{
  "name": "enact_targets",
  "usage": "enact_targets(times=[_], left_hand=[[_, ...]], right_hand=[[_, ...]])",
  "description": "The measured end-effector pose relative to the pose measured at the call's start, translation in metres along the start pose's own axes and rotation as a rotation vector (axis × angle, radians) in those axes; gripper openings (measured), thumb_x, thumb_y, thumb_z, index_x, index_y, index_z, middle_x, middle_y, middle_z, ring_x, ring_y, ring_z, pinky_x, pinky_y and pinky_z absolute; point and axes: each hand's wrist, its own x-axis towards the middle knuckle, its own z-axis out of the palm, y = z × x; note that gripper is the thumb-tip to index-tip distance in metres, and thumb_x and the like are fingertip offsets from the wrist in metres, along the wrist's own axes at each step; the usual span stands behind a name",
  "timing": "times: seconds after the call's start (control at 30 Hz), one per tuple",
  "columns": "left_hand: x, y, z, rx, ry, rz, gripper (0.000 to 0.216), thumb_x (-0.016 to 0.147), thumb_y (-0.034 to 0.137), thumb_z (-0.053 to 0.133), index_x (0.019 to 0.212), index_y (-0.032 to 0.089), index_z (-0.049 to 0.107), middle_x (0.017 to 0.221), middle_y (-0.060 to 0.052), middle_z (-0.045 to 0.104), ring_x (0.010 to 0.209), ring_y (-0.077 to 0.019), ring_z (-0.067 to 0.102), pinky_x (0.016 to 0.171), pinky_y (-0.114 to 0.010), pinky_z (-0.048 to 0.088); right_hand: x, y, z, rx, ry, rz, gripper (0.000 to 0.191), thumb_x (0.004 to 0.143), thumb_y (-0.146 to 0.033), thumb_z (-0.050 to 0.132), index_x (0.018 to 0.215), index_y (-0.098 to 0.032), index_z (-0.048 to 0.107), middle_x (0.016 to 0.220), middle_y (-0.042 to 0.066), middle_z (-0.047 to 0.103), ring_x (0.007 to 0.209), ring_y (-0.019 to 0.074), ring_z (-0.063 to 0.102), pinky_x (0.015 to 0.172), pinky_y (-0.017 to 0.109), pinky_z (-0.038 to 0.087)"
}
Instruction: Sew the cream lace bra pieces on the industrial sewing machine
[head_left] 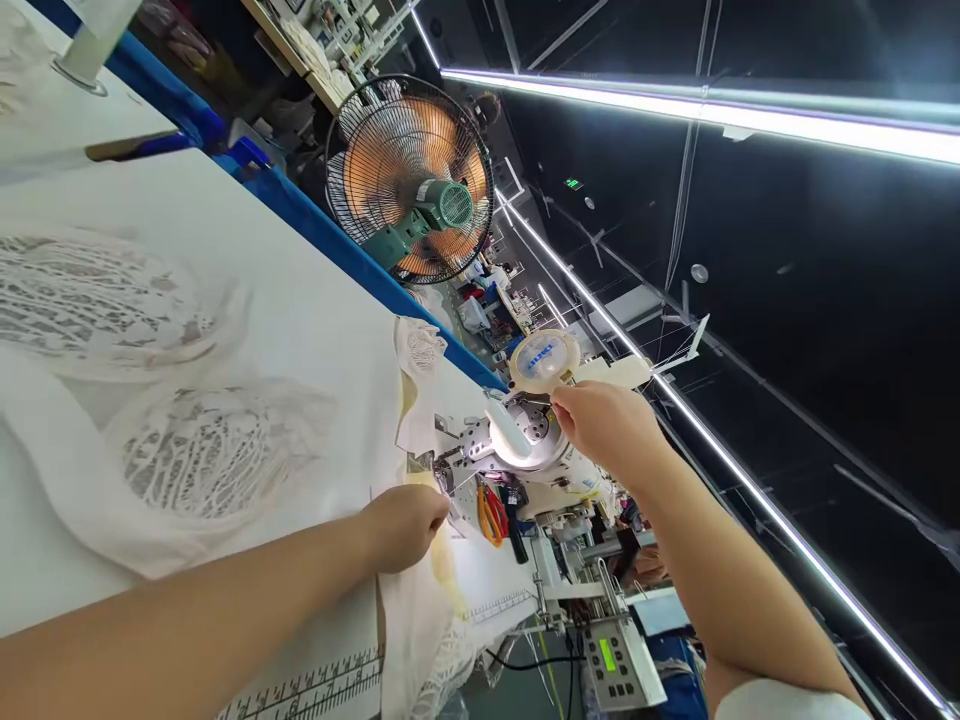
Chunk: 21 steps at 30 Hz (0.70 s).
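My left hand point(405, 525) is closed in a pinch on the white fabric point(427, 610) beside the needle area of the sewing machine point(525, 450). My right hand point(607, 425) is closed at the machine's round hand wheel point(544, 358), fingers curled against the machine head; what it grips is hidden. White lace garment pieces point(195, 450) lie spread on the white table point(285, 290) to the left of my left hand.
An orange-bladed fan point(412, 180) stands beyond the table's blue edge. Orange-handled scissors point(489, 515) lie by the machine. A control panel with a green display point(611, 660) sits below. A ruler strip point(315, 685) runs along the table's near edge. Light tubes cross overhead.
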Motion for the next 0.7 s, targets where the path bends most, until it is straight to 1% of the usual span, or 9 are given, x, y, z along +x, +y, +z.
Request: enact_targets(times=[0.07, 0.2, 0.33, 0.47, 0.57, 0.7], left_hand=[[0.001, 0.000, 0.000, 0.002, -0.001, -0.001, 0.029, 0.069, 0.001, 0.049, 0.057, 0.019, 0.029, 0.061, 0.002, 0.041, 0.059, -0.0150, 0.038, 0.054, -0.027, 0.026], [0.002, -0.001, 0.000, 0.008, -0.001, 0.003, 0.029, 0.070, 0.001, 0.048, 0.057, 0.019, 0.029, 0.061, 0.002, 0.041, 0.059, -0.0147, 0.038, 0.055, -0.027, 0.026], [0.000, 0.000, -0.001, 0.020, 0.002, 0.014, 0.029, 0.070, 0.001, 0.048, 0.057, 0.019, 0.030, 0.061, 0.002, 0.040, 0.058, -0.0141, 0.036, 0.054, -0.028, 0.027], [0.000, 0.002, -0.002, 0.033, 0.005, 0.022, 0.029, 0.068, 0.000, 0.049, 0.056, 0.019, 0.029, 0.060, 0.002, 0.040, 0.057, -0.0142, 0.036, 0.054, -0.028, 0.027], [0.000, 0.002, -0.003, 0.043, 0.009, 0.024, 0.029, 0.068, -0.001, 0.048, 0.057, 0.019, 0.029, 0.060, 0.002, 0.041, 0.057, -0.0139, 0.037, 0.054, -0.027, 0.028], [-0.001, 0.002, -0.004, 0.052, 0.001, 0.024, 0.030, 0.067, -0.001, 0.049, 0.056, 0.019, 0.029, 0.059, 0.002, 0.039, 0.057, -0.0139, 0.038, 0.054, -0.027, 0.028]], right_hand=[[0.010, -0.002, -0.004, -0.012, -0.044, -0.021, 0.023, 0.088, -0.017, 0.044, 0.089, -0.021, 0.066, 0.084, 0.005, 0.069, 0.076, 0.0183, 0.063, 0.049, 0.024, 0.027], [0.016, -0.005, -0.005, -0.040, -0.087, -0.060, 0.024, 0.090, -0.018, 0.042, 0.091, -0.020, 0.066, 0.087, 0.007, 0.069, 0.081, 0.0199, 0.064, 0.055, 0.023, 0.036], [0.021, -0.011, -0.002, -0.062, -0.096, -0.055, 0.025, 0.091, -0.015, 0.042, 0.092, -0.016, 0.067, 0.088, 0.010, 0.070, 0.082, 0.0203, 0.066, 0.061, 0.025, 0.043], [0.025, -0.015, -0.001, -0.068, -0.113, -0.059, 0.024, 0.089, -0.013, 0.044, 0.091, -0.014, 0.067, 0.087, 0.010, 0.071, 0.080, 0.0199, 0.067, 0.062, 0.025, 0.046], [0.028, -0.017, 0.000, -0.070, -0.122, -0.075, 0.022, 0.087, -0.011, 0.046, 0.092, -0.014, 0.067, 0.088, 0.011, 0.071, 0.082, 0.0205, 0.067, 0.063, 0.025, 0.047], [0.027, -0.027, 0.004, -0.076, -0.126, -0.080, 0.021, 0.082, -0.003, 0.048, 0.089, -0.010, 0.067, 0.085, 0.013, 0.070, 0.081, 0.0201, 0.067, 0.064, 0.025, 0.048]])
